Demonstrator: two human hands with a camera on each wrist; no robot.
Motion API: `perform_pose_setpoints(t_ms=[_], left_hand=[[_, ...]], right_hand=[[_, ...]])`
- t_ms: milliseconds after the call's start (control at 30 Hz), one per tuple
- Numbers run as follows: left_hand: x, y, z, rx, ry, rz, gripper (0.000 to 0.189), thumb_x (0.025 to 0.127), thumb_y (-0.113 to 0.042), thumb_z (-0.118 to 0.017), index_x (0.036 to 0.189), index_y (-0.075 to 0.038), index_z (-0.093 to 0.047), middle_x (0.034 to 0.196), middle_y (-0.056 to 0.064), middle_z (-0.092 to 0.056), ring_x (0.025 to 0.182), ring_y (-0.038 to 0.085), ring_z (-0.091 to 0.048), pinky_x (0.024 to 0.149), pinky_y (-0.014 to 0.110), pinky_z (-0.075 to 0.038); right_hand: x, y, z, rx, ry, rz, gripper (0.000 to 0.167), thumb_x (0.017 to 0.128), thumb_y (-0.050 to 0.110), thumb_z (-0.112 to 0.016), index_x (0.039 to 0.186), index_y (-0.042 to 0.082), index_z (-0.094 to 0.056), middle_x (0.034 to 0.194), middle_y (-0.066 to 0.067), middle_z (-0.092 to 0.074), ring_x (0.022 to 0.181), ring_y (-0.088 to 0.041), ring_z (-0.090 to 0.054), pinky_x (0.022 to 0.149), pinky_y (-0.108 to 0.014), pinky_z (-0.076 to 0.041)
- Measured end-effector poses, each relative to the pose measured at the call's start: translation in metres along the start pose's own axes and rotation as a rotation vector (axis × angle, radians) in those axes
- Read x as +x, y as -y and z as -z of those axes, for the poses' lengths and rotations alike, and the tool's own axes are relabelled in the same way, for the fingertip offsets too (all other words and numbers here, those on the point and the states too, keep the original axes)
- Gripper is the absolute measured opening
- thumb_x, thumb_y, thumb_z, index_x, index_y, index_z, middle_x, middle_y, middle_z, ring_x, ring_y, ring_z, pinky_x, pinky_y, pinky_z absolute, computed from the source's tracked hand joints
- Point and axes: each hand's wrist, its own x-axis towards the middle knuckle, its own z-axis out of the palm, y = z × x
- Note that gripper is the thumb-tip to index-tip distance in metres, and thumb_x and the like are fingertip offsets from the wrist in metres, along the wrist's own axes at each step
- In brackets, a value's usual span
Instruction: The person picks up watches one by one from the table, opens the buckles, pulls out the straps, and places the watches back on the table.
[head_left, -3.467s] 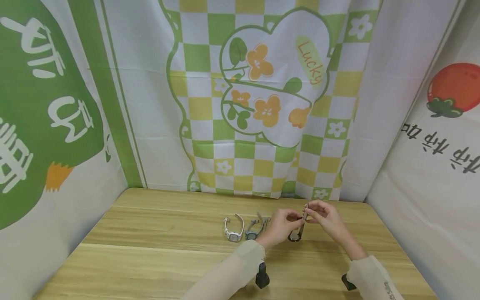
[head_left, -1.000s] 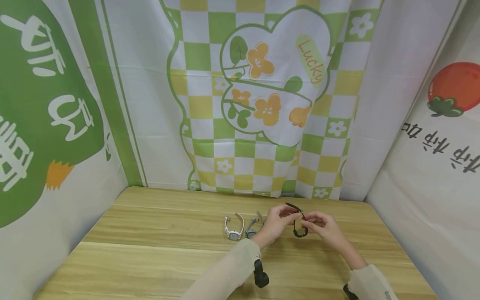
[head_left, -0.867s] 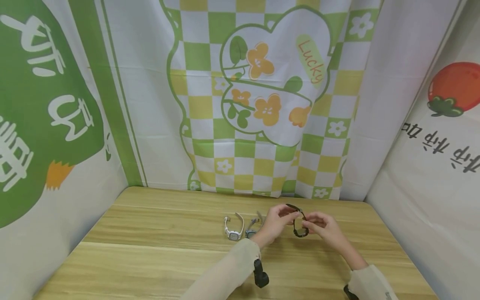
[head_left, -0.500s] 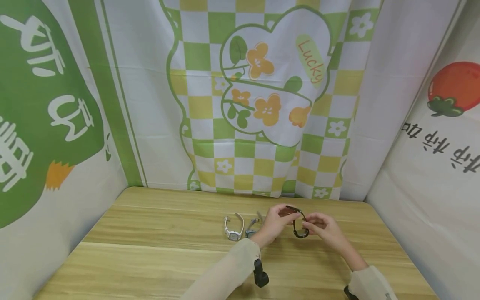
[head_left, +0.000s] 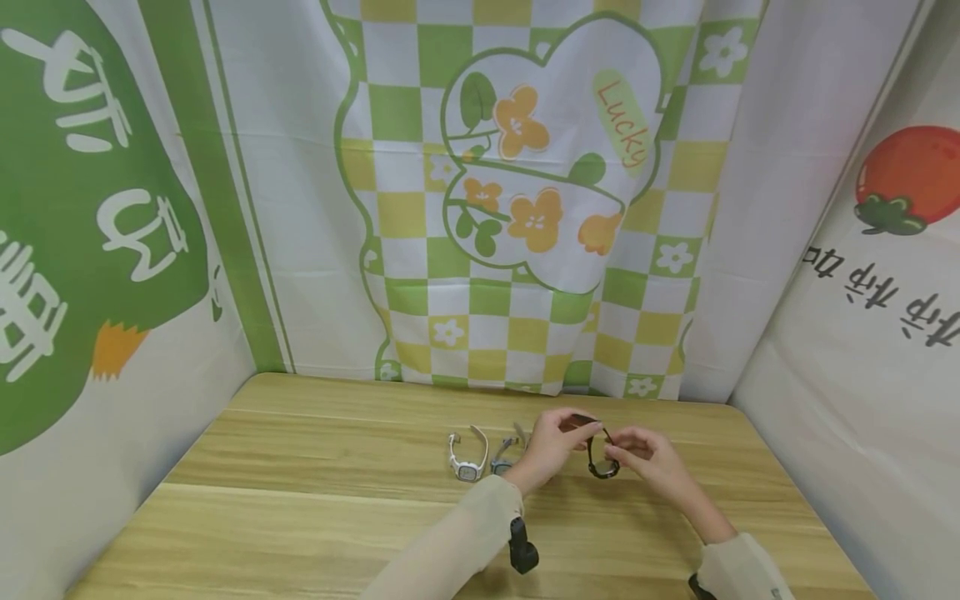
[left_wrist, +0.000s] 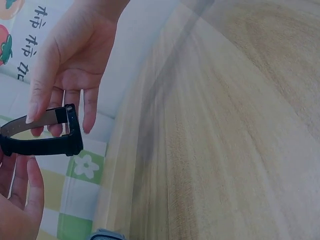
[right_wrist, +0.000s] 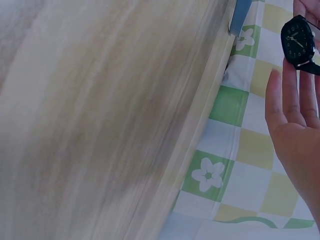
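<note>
Both hands hold a black wristwatch [head_left: 602,472] above the table's far right part. In the right wrist view its round-cornered dial [right_wrist: 297,42] with pale numerals faces the camera. The left hand [head_left: 551,446] pinches the strap near its top. The right hand [head_left: 651,460] has its thumb and fingers on the watch's right side, and in the left wrist view its thumb lies on the strap's brownish inner face [left_wrist: 45,119]. The strap forms a loop; its fastening is partly hidden by the fingers. To the left sit a white watch [head_left: 467,472] and a grey watch [head_left: 501,467], partly covered by the left hand.
The wooden table [head_left: 300,467] ends at a checked curtain [head_left: 510,333] behind the hands. Printed cloths hang at both sides. A black wrist camera [head_left: 522,546] sits on the left sleeve.
Since the first frame, the upright strap has become a loop and the left hand's grip has shifted. Over the last second the strap's upper end has drawn in toward the left fingers.
</note>
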Motion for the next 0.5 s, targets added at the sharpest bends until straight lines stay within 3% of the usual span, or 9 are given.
perform_pose_setpoints(t_ms=[267, 367, 500], left_hand=[[-0.0021, 0.0004, -0.0004, 0.025, 0.018, 0.009, 0.022, 0.101, -0.013, -0.073, 0.114, 0.004, -0.075, 0.106, 0.012, -0.076, 0.086, 0.006, -0.066, 0.082, 0.031, -0.063], [-0.0025, 0.0014, -0.0008, 0.028, 0.019, 0.005, 0.02, 0.101, -0.013, -0.073, 0.114, 0.003, -0.076, 0.106, 0.011, -0.076, 0.087, 0.008, -0.067, 0.082, 0.03, -0.062], [-0.0023, 0.0028, -0.0009, 0.028, 0.014, 0.008, 0.018, 0.101, -0.012, -0.073, 0.113, 0.001, -0.077, 0.107, 0.011, -0.076, 0.089, 0.014, -0.07, 0.083, 0.032, -0.063]], right_hand=[[0.003, -0.0003, -0.0017, 0.039, -0.02, 0.022, 0.025, 0.103, 0.0, -0.064, 0.12, -0.018, -0.062, 0.108, -0.03, -0.072, 0.093, -0.002, -0.071, 0.082, -0.024, -0.061], [0.0039, -0.0001, -0.0013, 0.057, -0.013, 0.022, 0.026, 0.104, 0.0, -0.063, 0.121, -0.02, -0.061, 0.107, -0.031, -0.071, 0.092, -0.004, -0.072, 0.081, -0.024, -0.062], [0.0039, -0.0004, -0.0002, 0.058, -0.008, 0.037, 0.025, 0.104, 0.0, -0.063, 0.12, -0.019, -0.061, 0.104, -0.022, -0.074, 0.091, -0.005, -0.072, 0.08, -0.025, -0.062]])
